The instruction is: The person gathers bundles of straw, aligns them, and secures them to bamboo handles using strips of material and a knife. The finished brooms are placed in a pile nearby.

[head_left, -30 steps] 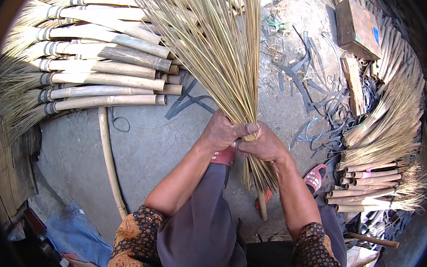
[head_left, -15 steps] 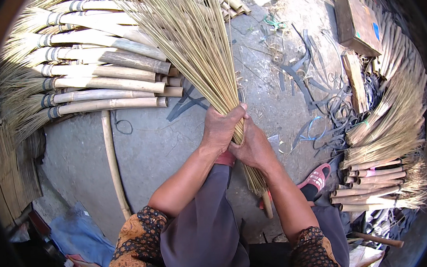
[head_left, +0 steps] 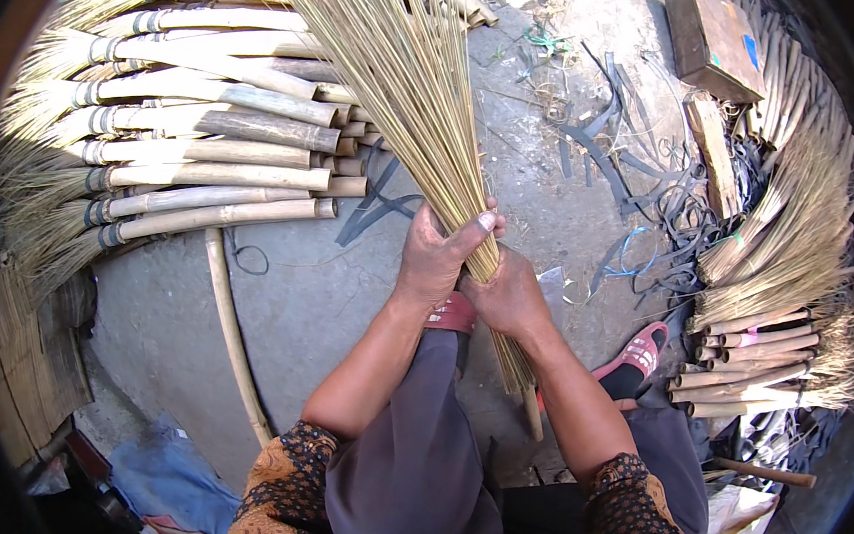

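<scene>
Bundle of straw stalks [head_left: 412, 97] now leans left | our left hand [head_left: 438, 256] and right hand [head_left: 508, 296] clasp its waist | we keep stalks tight, ends even.

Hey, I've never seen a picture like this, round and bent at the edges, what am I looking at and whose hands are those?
This is one view, from a fisheye camera worn on a person's head, looking down; the lens bends straight edges. No machine here: the bare left hand and right hand are the wearer's own. Both grip a bundle of thin straw-coloured sticks that fans out upward. On the concrete ground lie a stack of finished brooms with bamboo handles at the left, more brooms at the right, dark strap offcuts, a loose bamboo pole and a wooden box.
</scene>
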A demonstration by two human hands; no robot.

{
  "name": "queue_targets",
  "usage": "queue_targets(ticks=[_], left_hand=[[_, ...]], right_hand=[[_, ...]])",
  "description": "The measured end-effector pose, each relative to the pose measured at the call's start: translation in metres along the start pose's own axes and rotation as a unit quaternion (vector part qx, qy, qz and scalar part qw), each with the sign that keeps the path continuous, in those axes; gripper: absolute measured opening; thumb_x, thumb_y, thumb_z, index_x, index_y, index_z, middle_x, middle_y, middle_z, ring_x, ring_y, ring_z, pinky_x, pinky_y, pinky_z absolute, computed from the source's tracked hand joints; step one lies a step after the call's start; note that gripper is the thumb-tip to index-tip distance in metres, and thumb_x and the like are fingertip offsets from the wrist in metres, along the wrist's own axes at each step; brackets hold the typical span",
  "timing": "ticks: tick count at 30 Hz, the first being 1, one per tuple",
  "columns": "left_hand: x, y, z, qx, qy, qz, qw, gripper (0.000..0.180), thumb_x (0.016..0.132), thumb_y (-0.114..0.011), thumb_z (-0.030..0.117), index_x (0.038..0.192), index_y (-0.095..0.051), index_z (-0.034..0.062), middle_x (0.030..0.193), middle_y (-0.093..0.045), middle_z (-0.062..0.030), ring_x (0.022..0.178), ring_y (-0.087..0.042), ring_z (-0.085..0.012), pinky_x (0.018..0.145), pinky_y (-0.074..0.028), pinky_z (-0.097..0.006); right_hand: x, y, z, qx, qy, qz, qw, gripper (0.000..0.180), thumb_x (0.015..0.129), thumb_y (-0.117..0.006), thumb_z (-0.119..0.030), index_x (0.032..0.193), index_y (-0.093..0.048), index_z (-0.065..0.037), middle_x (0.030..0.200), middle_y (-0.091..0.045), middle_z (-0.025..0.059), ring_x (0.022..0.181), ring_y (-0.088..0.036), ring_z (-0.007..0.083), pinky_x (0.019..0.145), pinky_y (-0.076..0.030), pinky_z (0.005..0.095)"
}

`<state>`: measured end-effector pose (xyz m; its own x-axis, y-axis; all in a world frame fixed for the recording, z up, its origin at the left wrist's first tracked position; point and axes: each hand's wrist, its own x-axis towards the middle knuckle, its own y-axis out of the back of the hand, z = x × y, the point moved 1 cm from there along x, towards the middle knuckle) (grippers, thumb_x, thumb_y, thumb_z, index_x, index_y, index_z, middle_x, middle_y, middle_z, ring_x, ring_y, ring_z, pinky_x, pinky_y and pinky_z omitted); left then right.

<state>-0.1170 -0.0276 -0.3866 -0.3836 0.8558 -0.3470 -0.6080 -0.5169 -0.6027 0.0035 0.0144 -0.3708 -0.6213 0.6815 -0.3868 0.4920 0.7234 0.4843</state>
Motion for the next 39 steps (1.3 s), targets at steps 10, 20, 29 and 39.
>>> queue_targets(ticks=[10, 20, 29, 39], left_hand=[[-0.003, 0.0, 0.0, 0.04, 0.018, 0.057, 0.997, 0.034, 0.095, -0.077, 0.008, 0.12, -0.055, 0.001, 0.088, -0.065, -0.0046, 0.071, -0.067, -0.0131, 0.063, -0.059, -0.027], [-0.007, 0.012, 0.027, 0.004, -0.046, -0.003, 0.999, 0.066, 0.093, -0.083, 0.023, 0.14, -0.047, -0.0052, 0.124, -0.068, -0.0209, 0.113, -0.071, -0.0283, 0.097, -0.06, -0.038], [-0.027, 0.026, 0.066, 0.06, -0.074, 0.071, 0.993, 0.072, 0.091, -0.085, 0.023, 0.145, -0.044, -0.0032, 0.133, -0.064, -0.0228, 0.122, -0.068, -0.0329, 0.108, -0.056, -0.047], [-0.025, 0.029, 0.048, 0.064, -0.098, 0.094, 0.989, 0.062, 0.094, -0.082, 0.017, 0.14, -0.046, -0.0025, 0.119, -0.071, -0.018, 0.112, -0.072, -0.0287, 0.104, -0.058, -0.044]], right_hand=[[0.002, 0.0, 0.0, -0.012, 0.025, -0.024, 0.999, 0.04, 0.086, -0.076, -0.026, 0.111, -0.067, 0.004, 0.101, -0.072, 0.0316, 0.101, -0.069, 0.0486, 0.087, -0.057, 0.0513], [0.007, 0.002, -0.036, -0.07, -0.005, -0.021, 0.997, 0.031, 0.087, -0.073, -0.019, 0.109, -0.067, 0.001, 0.091, -0.073, 0.0289, 0.091, -0.072, 0.0484, 0.08, -0.056, 0.0542], [0.02, -0.012, -0.078, -0.18, 0.079, 0.069, 0.978, 0.028, 0.088, -0.072, -0.011, 0.11, -0.063, 0.002, 0.085, -0.073, 0.026, 0.078, -0.074, 0.044, 0.07, -0.059, 0.0517], [0.023, -0.004, -0.07, -0.199, 0.104, 0.029, 0.974, 0.027, 0.088, -0.068, -0.01, 0.111, -0.062, 0.004, 0.087, -0.072, 0.0258, 0.079, -0.074, 0.0439, 0.069, -0.059, 0.0515]])
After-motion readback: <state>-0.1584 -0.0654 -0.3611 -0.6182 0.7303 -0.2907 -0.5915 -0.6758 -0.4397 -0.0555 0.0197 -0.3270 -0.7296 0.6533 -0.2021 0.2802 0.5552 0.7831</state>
